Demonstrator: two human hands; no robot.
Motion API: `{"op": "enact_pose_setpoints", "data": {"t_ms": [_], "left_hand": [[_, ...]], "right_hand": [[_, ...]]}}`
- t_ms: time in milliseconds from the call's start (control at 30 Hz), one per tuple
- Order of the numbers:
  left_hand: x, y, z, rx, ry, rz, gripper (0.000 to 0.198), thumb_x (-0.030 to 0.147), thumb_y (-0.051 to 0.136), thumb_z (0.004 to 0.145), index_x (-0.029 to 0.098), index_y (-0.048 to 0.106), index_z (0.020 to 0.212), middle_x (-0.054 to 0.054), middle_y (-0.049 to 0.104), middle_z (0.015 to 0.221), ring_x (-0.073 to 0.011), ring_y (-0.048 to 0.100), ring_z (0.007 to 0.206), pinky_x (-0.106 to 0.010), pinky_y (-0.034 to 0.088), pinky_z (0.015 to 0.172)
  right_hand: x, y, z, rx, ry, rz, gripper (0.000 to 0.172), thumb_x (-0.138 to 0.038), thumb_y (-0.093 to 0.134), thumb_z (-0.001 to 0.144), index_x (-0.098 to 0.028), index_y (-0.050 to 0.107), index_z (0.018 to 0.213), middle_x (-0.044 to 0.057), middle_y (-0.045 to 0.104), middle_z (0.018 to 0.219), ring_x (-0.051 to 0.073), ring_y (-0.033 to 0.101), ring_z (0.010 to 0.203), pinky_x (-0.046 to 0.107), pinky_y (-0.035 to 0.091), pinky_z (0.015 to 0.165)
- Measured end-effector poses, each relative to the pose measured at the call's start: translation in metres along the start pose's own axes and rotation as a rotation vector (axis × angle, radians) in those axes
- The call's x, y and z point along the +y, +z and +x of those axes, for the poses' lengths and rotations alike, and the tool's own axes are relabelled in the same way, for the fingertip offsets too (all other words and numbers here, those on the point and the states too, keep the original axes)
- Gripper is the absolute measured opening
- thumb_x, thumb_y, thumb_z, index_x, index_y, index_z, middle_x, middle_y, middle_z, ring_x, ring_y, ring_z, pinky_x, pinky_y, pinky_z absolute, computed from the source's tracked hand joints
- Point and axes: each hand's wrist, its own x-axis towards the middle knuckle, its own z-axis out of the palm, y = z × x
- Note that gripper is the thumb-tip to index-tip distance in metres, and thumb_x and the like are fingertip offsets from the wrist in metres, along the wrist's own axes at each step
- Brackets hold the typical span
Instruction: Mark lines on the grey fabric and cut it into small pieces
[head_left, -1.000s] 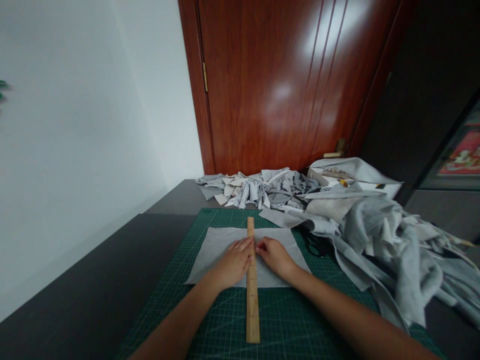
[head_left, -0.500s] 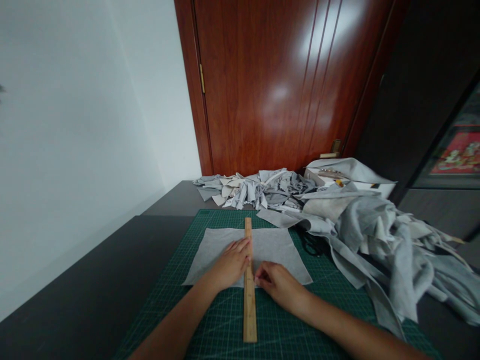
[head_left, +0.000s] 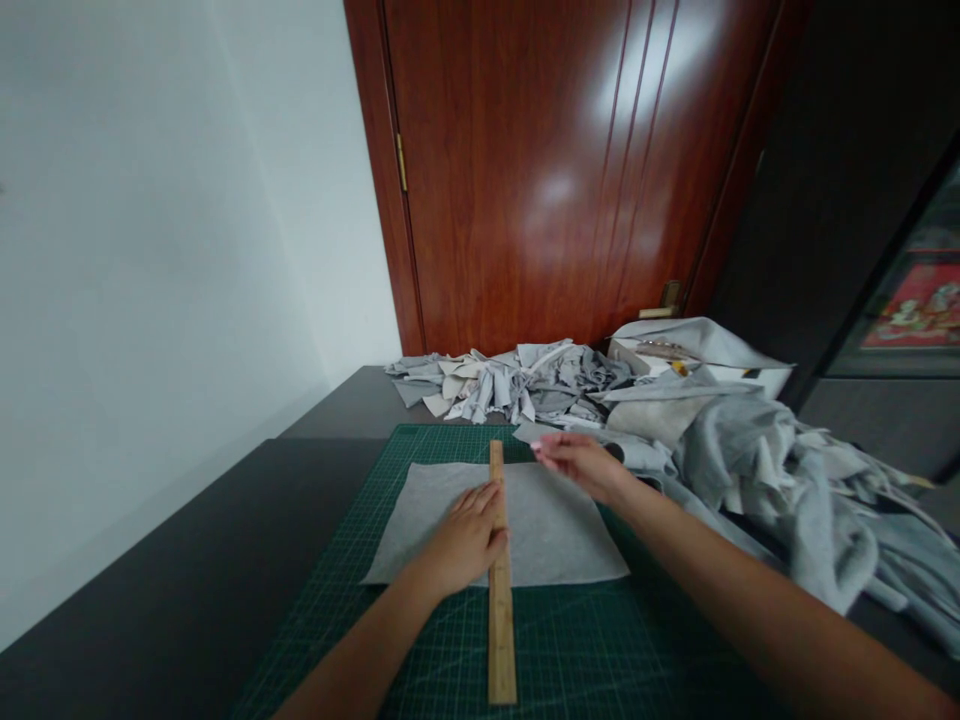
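Observation:
A light grey cloth piece point(head_left: 561, 530) lies flat on the green cutting mat point(head_left: 427, 650). Across its middle a wooden ruler point(head_left: 502, 630) runs away from me. My left hand point(head_left: 466, 535) lies spread on the cloth and the ruler, its fingertips and thumb on the wood. Raised over the cloth's far right part is my right hand point(head_left: 574, 460), its fingers pinched on something small and pale that I cannot make out.
Grey cloth scraps point(head_left: 502, 385) are heaped along the back. A larger cloth pile point(head_left: 750, 450) covers the right side, with a white box point(head_left: 769, 380) behind it. Beyond stands a brown door point(head_left: 525, 200).
My right hand has moved from beside the ruler at the cloth's near edge up and away to its far right part. My left hand stays on the ruler, its thumb now further out.

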Motion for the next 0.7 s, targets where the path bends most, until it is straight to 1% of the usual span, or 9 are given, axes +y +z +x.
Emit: {"op": "enact_pose_setpoints", "data": {"t_ms": [67, 133, 233, 300, 367, 433, 533, 600, 700], "left_hand": [[0.001, -0.002, 0.000, -0.009, -0.019, -0.008, 0.055, 0.032, 0.048, 0.089, 0.014, 0.037, 0.141, -0.015, 0.038, 0.149, -0.0254, 0.033, 0.138, -0.045, 0.025, 0.115], [0.002, -0.003, 0.000, -0.016, -0.055, -0.007, 0.058, 0.032, 0.050, 0.087, 0.012, 0.038, 0.140, -0.016, 0.038, 0.148, -0.0264, 0.033, 0.138, -0.044, 0.026, 0.115], [0.004, -0.007, 0.003, 0.003, -0.132, 0.015, 0.057, 0.027, 0.053, 0.081, 0.012, 0.043, 0.135, -0.015, 0.043, 0.145, -0.0275, 0.037, 0.135, -0.042, 0.028, 0.114], [0.006, -0.009, 0.004, 0.037, -0.186, 0.046, 0.054, 0.023, 0.053, 0.078, 0.014, 0.048, 0.130, -0.014, 0.050, 0.138, -0.0284, 0.042, 0.130, -0.042, 0.031, 0.112], [0.007, -0.010, 0.006, 0.080, -0.226, 0.089, 0.049, 0.021, 0.052, 0.075, 0.014, 0.053, 0.123, -0.013, 0.056, 0.128, -0.0288, 0.047, 0.123, -0.041, 0.036, 0.108], [0.007, -0.012, 0.006, 0.119, -0.258, 0.146, 0.042, 0.019, 0.051, 0.074, 0.015, 0.057, 0.116, -0.012, 0.061, 0.115, -0.0283, 0.051, 0.114, -0.040, 0.040, 0.103], [0.005, -0.015, 0.007, 0.138, -0.334, 0.229, 0.035, 0.017, 0.050, 0.074, 0.018, 0.060, 0.108, -0.010, 0.064, 0.104, -0.0263, 0.056, 0.103, -0.038, 0.045, 0.094], [0.002, -0.018, 0.009, 0.094, -0.426, 0.247, 0.032, 0.017, 0.050, 0.076, 0.017, 0.060, 0.107, -0.012, 0.063, 0.105, -0.0253, 0.059, 0.098, -0.036, 0.046, 0.089], [-0.007, -0.025, 0.012, 0.055, -0.559, 0.132, 0.027, 0.017, 0.054, 0.076, 0.013, 0.061, 0.102, -0.015, 0.062, 0.109, -0.0251, 0.059, 0.099, -0.033, 0.044, 0.088]], "right_hand": [[-0.012, -0.008, 0.017, 0.146, -0.171, 0.071, 0.017, -0.014, 0.066, 0.070, -0.020, 0.061, 0.085, 0.002, 0.068, 0.083, 0.015, 0.066, 0.081, 0.026, 0.054, 0.074], [-0.014, -0.016, 0.024, 0.252, -0.275, 0.023, 0.022, -0.015, 0.065, 0.069, -0.020, 0.059, 0.089, 0.003, 0.068, 0.085, 0.017, 0.067, 0.083, 0.030, 0.054, 0.077], [0.003, -0.031, 0.011, 0.221, -0.226, -0.110, 0.019, -0.019, 0.065, 0.069, -0.017, 0.061, 0.087, 0.002, 0.067, 0.073, 0.019, 0.065, 0.070, 0.030, 0.053, 0.065], [0.022, -0.042, -0.007, 0.144, -0.184, -0.460, 0.012, -0.024, 0.058, 0.075, -0.017, 0.062, 0.084, 0.002, 0.066, 0.070, 0.018, 0.063, 0.066, 0.029, 0.051, 0.060], [0.040, -0.054, -0.028, 0.142, -0.257, -0.783, 0.014, -0.022, 0.054, 0.079, -0.017, 0.064, 0.087, 0.005, 0.068, 0.080, 0.020, 0.063, 0.075, 0.032, 0.051, 0.071], [0.053, -0.062, -0.045, 0.155, -0.341, -1.011, 0.018, -0.017, 0.050, 0.082, -0.018, 0.066, 0.089, 0.008, 0.068, 0.090, 0.021, 0.063, 0.085, 0.034, 0.048, 0.083], [0.064, -0.068, -0.061, 0.124, -0.418, -1.156, 0.024, -0.013, 0.046, 0.083, -0.017, 0.067, 0.095, 0.010, 0.066, 0.100, 0.022, 0.060, 0.098, 0.034, 0.044, 0.093], [0.065, -0.067, -0.066, 0.116, -0.437, -1.205, 0.026, -0.012, 0.045, 0.085, -0.017, 0.067, 0.098, 0.011, 0.065, 0.104, 0.022, 0.058, 0.102, 0.035, 0.042, 0.096], [0.061, -0.068, -0.069, 0.143, -0.441, -1.266, 0.029, -0.011, 0.043, 0.087, -0.014, 0.067, 0.103, 0.012, 0.065, 0.107, 0.024, 0.057, 0.104, 0.036, 0.042, 0.098]]}}
